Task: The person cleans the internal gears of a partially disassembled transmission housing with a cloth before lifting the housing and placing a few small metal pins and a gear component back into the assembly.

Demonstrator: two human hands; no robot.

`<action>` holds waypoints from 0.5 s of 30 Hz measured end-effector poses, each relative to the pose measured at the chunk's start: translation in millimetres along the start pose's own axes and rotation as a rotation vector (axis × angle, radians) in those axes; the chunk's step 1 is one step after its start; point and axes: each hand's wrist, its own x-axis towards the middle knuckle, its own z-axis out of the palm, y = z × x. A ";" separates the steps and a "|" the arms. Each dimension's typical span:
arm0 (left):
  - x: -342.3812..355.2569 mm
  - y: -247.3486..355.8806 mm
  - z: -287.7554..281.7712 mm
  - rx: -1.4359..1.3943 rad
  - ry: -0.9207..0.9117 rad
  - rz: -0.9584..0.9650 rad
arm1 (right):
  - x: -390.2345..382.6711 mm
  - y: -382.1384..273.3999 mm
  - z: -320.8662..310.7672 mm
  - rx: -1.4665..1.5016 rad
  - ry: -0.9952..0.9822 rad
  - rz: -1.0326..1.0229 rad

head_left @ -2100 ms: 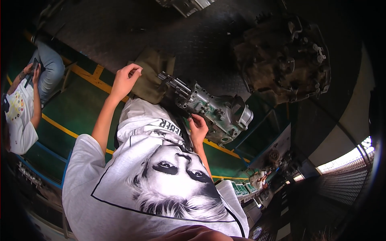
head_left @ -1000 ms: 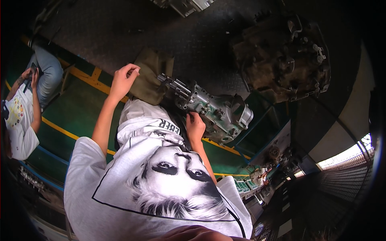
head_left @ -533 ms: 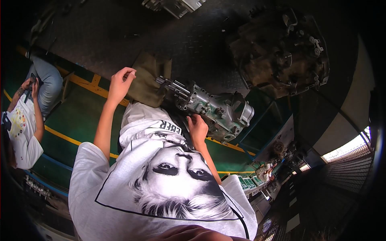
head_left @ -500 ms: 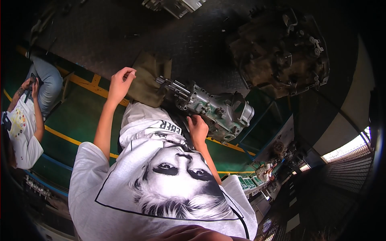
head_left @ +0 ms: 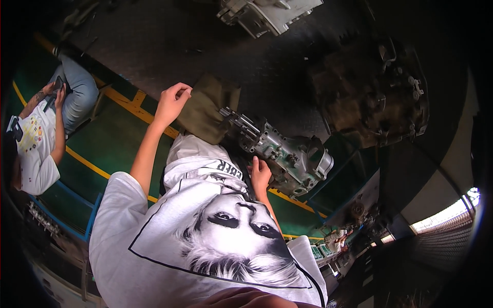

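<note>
A grey metal gearbox-like housing point(head_left: 290, 154) lies on the bench's near edge, several shafts point(head_left: 241, 122) pointing left out of it. My left hand point(head_left: 173, 104) is raised beside an olive-green cloth point(head_left: 208, 110), left of the shafts. Its fingers are curled in toward the thumb; whether anything small is between them cannot be made out. Just in front of the housing's near side is my right hand point(head_left: 260, 175). Its thumb stands up apart from loosely bent fingers, and no held object shows.
The dark metal bench top point(head_left: 149, 49) carries a large dark casing point(head_left: 372, 95) at the right and a silver metal housing point(head_left: 269, 14) at the far edge. To the left, another person point(head_left: 43, 128) sits holding a phone. Yellow rails point(head_left: 126, 105) run below the bench.
The whole view has shifted, so the bench things sit lower and further right, and more of the far silver housing shows. My right thumb has lifted away from the fingers. The left hand remains curled.
</note>
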 end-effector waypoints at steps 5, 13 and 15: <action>3.0 -7.2 -5.7 0.010 0.022 0.002 | 9.8 16.3 8.6 0.476 -0.150 0.304; -0.5 -10.6 3.0 -0.059 0.028 0.042 | 14.6 18.4 2.6 0.668 -0.228 0.447; -4.4 -14.4 5.8 -0.030 0.015 0.056 | 13.6 24.3 3.5 0.735 -0.238 0.456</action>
